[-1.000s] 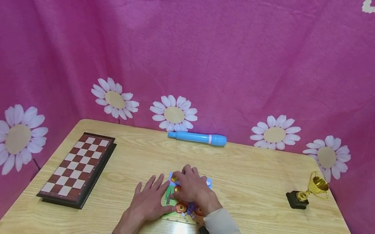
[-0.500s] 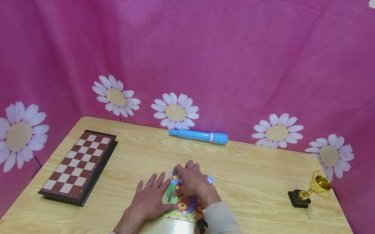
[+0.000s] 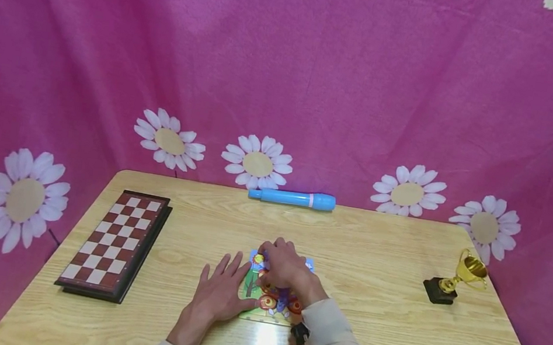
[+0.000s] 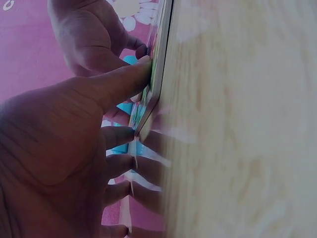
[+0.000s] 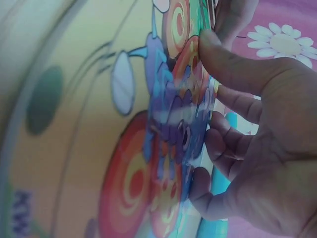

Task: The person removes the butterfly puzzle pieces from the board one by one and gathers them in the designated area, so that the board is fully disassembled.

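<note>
A thin, colourful picture board (image 3: 250, 294), printed with a purple butterfly with red-orange spiral wings, lies flat on the table in the head view. My left hand (image 3: 219, 294) rests spread at its left side. In the left wrist view the left thumb (image 4: 126, 82) lies on the board's face, while the other fingers touch the table beside it. Over the middle of the board is my right hand (image 3: 288, 271), fingers bent and thumb apart. In the right wrist view its fingertips (image 5: 200, 191) touch the board's printed face (image 5: 74, 148); no separate thing shows between them.
The board lies on a pale wooden table (image 3: 364, 338). A folded chessboard (image 3: 112, 244) is at the left, and a blue microphone-shaped stick (image 3: 291, 198) lies along the back edge. At the right stands a small gold trophy cup (image 3: 469, 270). Pink cloth (image 3: 320, 84) with daisies hangs behind.
The right hand has shifted slightly on the board, and a little more of its upper left corner shows. The left hand keeps its place; the whole view has tilted slightly.
</note>
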A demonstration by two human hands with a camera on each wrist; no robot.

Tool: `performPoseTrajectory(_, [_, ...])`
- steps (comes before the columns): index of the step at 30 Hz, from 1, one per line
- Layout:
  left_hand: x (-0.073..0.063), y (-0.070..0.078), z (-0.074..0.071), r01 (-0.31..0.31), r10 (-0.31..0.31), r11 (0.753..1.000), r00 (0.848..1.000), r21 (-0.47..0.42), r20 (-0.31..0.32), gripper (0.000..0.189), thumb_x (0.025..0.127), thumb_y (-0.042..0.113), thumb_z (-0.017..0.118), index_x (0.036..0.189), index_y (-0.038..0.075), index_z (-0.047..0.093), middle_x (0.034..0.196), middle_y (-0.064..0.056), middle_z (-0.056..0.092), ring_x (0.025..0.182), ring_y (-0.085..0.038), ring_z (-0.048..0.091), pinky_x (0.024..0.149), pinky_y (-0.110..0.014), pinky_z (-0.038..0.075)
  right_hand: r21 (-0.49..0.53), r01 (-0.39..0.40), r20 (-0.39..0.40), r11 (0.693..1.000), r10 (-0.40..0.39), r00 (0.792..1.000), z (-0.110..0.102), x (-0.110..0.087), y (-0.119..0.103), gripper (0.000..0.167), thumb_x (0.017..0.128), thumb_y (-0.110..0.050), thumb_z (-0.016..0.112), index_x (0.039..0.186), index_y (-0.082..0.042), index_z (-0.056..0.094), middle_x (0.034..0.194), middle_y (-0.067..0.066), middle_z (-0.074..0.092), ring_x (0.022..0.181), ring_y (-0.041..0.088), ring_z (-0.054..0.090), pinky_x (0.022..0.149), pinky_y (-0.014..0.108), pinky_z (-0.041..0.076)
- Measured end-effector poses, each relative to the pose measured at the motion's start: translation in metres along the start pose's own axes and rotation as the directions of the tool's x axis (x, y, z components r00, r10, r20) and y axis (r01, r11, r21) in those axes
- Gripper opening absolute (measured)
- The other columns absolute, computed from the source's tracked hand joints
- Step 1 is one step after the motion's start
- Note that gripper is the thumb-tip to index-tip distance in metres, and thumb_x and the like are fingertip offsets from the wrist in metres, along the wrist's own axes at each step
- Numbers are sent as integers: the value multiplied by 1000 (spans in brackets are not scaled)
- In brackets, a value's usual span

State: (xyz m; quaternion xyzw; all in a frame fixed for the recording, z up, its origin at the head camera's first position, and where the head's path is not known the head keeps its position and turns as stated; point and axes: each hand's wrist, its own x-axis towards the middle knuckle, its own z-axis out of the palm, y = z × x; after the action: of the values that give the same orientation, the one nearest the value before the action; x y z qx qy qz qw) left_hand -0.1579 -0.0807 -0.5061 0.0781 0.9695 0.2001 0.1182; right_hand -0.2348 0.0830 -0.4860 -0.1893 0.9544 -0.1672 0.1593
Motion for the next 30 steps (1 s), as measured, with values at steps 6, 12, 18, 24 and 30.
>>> performPoseTrajectory(6, [1, -2, 0, 3, -3, 1000, 1000, 0, -7, 88, 81, 65, 63, 150, 18, 37, 162, -7, 23, 150, -33, 16, 115, -66, 11, 44, 4, -31, 999, -3, 1000, 1, -2, 1, 41, 82, -27, 77, 119, -20, 61, 112, 3, 51, 106, 23, 43, 82, 49, 43])
performPoseTrajectory(12, [1, -1, 0, 5, -5, 1000, 1000, 5, -9, 87, 81, 65, 62, 150, 18, 37, 162, -7, 23, 150, -33, 16, 116, -65, 11, 75, 27, -79, 997, -21, 997, 3, -5, 5, 41, 84, -26, 75, 121, -23, 58, 117, 3, 53, 109, 24, 47, 86, 51, 44])
performPoseTrajectory(18, [1, -1, 1, 8, -8, 1000, 1000, 21, -12, 82, 85, 64, 58, 150, 18, 38, 162, -7, 24, 150, -33, 17, 115, -66, 12, 79, 127, -192, 989, -110, 975, 9, -10, 11, 39, 85, -23, 74, 121, -24, 58, 115, 3, 58, 109, 26, 53, 88, 50, 48])
performPoseTrajectory(24, [1, 0, 2, 11, -11, 1000, 1000, 24, -14, 81, 85, 63, 58, 149, 18, 38, 161, -7, 24, 150, -33, 17, 115, -66, 12, 233, 111, -258, 966, -49, 965, 14, -13, 13, 19, 93, -19, 64, 112, -23, 64, 97, -1, 66, 85, 16, 58, 79, 35, 49])
performPoseTrajectory(30, [0, 0, 2, 8, -8, 1000, 1000, 16, -18, 82, 85, 63, 59, 149, 17, 38, 161, -7, 24, 150, -33, 18, 115, -66, 12, 451, 60, -272, 891, 73, 960, 13, -18, 15, 14, 94, -19, 64, 107, -23, 68, 81, -4, 64, 71, 11, 54, 67, 28, 46])
